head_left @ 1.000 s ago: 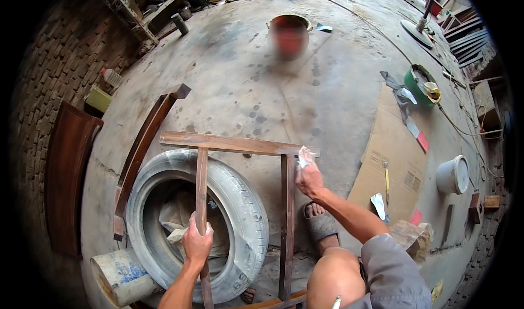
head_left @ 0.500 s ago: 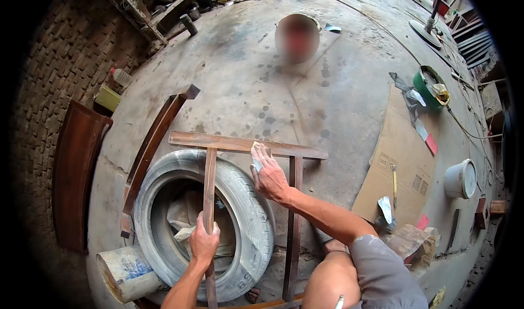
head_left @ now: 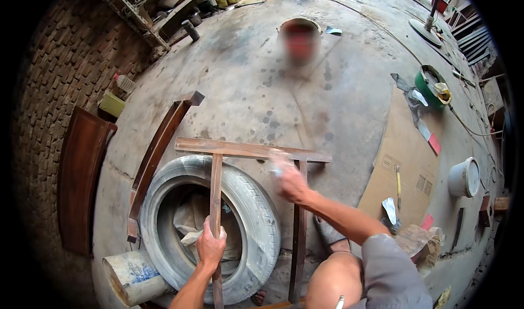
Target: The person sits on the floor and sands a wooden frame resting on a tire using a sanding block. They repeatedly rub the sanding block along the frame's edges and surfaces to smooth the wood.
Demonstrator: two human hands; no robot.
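A brown wooden frame [head_left: 240, 147] leans over an old car tyre [head_left: 262, 216], its crosspiece at the far end. My left hand [head_left: 210, 244] is closed around the left upright [head_left: 216, 183], above the tyre's opening. Over the right part of the crosspiece is my right hand [head_left: 289, 179], its fingers smeared by motion. A pale bluish piece of what looks like sandpaper [head_left: 277, 172] shows at its thumb side. The right upright [head_left: 298, 243] runs down beneath my right forearm.
A curved dark wooden piece [head_left: 158, 156] stands left of the tyre, beside a white bucket lying on its side [head_left: 136, 276]. Flattened cardboard [head_left: 382, 183] with a brush [head_left: 398, 186] lies right. Beyond are a green tub [head_left: 428, 91], a white bucket [head_left: 461, 178] and a blurred round container [head_left: 299, 36].
My right hand has slid rightward along the crosspiece and is now blurred. My left hand keeps its grip on the upright. The whole view has shifted slightly.
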